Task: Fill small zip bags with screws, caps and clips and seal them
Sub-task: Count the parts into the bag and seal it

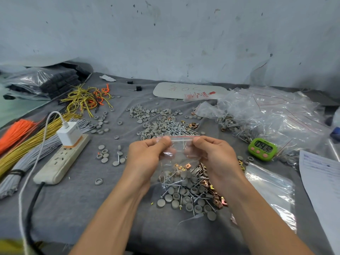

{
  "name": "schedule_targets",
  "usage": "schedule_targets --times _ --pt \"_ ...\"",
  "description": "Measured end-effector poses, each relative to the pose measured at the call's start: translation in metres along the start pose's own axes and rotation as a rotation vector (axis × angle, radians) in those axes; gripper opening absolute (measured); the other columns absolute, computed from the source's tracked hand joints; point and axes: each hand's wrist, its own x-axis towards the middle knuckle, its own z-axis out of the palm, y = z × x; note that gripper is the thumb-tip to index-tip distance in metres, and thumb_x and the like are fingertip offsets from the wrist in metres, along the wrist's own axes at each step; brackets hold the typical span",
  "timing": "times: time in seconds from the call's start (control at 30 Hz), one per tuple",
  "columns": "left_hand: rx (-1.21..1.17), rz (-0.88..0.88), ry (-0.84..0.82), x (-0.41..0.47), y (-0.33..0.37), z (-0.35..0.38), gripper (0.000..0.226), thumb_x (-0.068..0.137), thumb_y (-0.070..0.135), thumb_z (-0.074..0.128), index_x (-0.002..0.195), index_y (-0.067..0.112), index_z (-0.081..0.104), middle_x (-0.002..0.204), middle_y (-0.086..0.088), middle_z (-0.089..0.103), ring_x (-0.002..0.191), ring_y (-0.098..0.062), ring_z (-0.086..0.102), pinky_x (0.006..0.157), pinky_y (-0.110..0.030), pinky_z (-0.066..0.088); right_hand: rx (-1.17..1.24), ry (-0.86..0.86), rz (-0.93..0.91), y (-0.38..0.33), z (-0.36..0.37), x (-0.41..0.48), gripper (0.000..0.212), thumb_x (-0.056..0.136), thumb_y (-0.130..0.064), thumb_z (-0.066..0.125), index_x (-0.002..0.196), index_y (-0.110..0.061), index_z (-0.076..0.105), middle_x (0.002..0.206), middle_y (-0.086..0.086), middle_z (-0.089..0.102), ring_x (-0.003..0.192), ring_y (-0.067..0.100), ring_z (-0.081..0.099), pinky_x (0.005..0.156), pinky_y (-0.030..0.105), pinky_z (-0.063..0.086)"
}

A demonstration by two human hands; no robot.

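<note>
Since the small zip bag (177, 151) is held up just above the tabletop (92, 208), w/ its red-lined zip strip (179, 137) pinched at one end by the left hand (147, 153) and at the other by the right hand (214, 153), the sealing step is judged to be in hand. Fingers (164, 142) of both hands are closed on the strip, thumbs on the near face. Whether the track is already pressed shut cannot be told. Next, prob. a firm pinch would be run along the strip end to end, w/ the film kept flat so no screw tip is caught in the track. The bag is thin, clear, crinkly film; copper-toned folded metal clips (181, 167), slim bright screws (196, 170) and round grey caps (182, 176) are seen through its lower part, though these are hard to separate from the loose pile (191, 194) of the same parts spread right beneath it. A further scatter (171, 126) of such parts is seen farther back. A heap of filled bags (272, 116) is banked at the right, flat empty bags (270, 188) are stacked near the right forearm, and a rounded green timer (262, 149) is set between them.
</note>
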Motion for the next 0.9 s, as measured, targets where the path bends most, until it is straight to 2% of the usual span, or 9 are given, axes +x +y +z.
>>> schedule_targets --times 0.13,0.23,0.33,0.47,0.6,0.7,0.8,0.9 --pt "0.01 0.031 0.04 0.001 -0.001 0.002 0.021 0.086 0.008 0.077 0.066 0.01 0.08 0.066 -0.012 0.074 0.054 -0.013 0.067 0.05 -0.019 0.052 -0.011 0.037 -0.041 0.0 0.002 -0.003 0.014 0.094 -0.002 0.067 0.084 -0.003 0.078 0.072 0.013 0.074 0.059 0.017 0.071 0.055 0.02 0.053" --pt "0.017 0.067 0.048 0.003 0.0 0.0 0.018 0.087 0.014 0.078 0.07 0.011 0.081 0.069 -0.012 0.075 0.053 -0.01 0.066 0.05 -0.018 0.05 -0.035 0.034 -0.074 -0.003 0.0 -0.003 0.027 0.096 -0.006 0.066 0.074 -0.012 0.081 0.076 0.014 0.075 0.065 0.02 0.071 0.058 0.021 0.055" --pt "0.041 0.076 0.072 0.007 0.001 -0.008 0.018 0.087 0.015 0.079 0.069 0.012 0.081 0.071 -0.012 0.075 0.056 -0.012 0.065 0.051 -0.019 0.051 -0.047 0.032 -0.079 -0.007 -0.003 -0.003 0.023 0.097 -0.008 0.065 0.081 -0.011 0.08 0.078 0.015 0.076 0.069 0.021 0.071 0.058 0.02 0.054" --pt "0.073 0.079 0.043 0.008 -0.001 -0.012 0.023 0.09 0.012 0.075 0.068 0.017 0.081 0.068 -0.011 0.074 0.057 -0.011 0.064 0.05 -0.017 0.048 -0.084 0.009 -0.048 -0.004 -0.005 -0.003 0.028 0.098 -0.011 0.065 0.076 -0.014 0.081 0.079 0.012 0.077 0.074 0.024 0.072 0.071 0.03 0.058" --pt "0.075 0.117 0.074 0.008 -0.005 -0.008 0.022 0.095 0.014 0.07 0.073 0.013 0.077 0.066 -0.009 0.072 0.059 -0.014 0.06 0.054 -0.022 0.047 -0.064 0.058 -0.084 -0.003 -0.003 -0.003 0.029 0.094 -0.005 0.068 0.07 -0.014 0.081 0.07 0.009 0.075 0.062 0.014 0.07 0.058 0.019 0.054" --pt "0.061 0.135 0.019 0.004 -0.003 -0.004 0.024 0.094 0.02 0.071 0.073 0.011 0.078 0.072 -0.009 0.075 0.06 -0.011 0.063 0.053 -0.018 0.048 -0.03 0.089 -0.092 -0.002 -0.002 -0.001 0.024 0.093 -0.003 0.068 0.074 -0.011 0.08 0.07 0.01 0.075 0.059 0.013 0.068 0.057 0.018 0.054" --pt "0.075 0.143 0.015 0.002 -0.001 0.001 0.015 0.088 0.017 0.078 0.073 0.012 0.079 0.07 -0.008 0.074 0.055 -0.009 0.062 0.049 -0.018 0.047 -0.031 0.059 -0.099 -0.001 -0.001 0.0 0.023 0.095 -0.008 0.068 0.076 -0.012 0.08 0.076 0.013 0.076 0.064 0.017 0.07 0.062 0.022 0.057" --pt "0.039 0.159 0.065 0.006 -0.001 -0.001 0.026 0.087 0.009 0.078 0.063 0.018 0.073 0.067 -0.011 0.07 0.055 -0.015 0.06 0.049 -0.022 0.046 -0.075 -0.037 -0.097 0.0 0.002 -0.002 0.02 0.093 -0.012 0.071 0.076 -0.013 0.08 0.079 0.013 0.077 0.072 0.017 0.073 0.068 0.022 0.059"
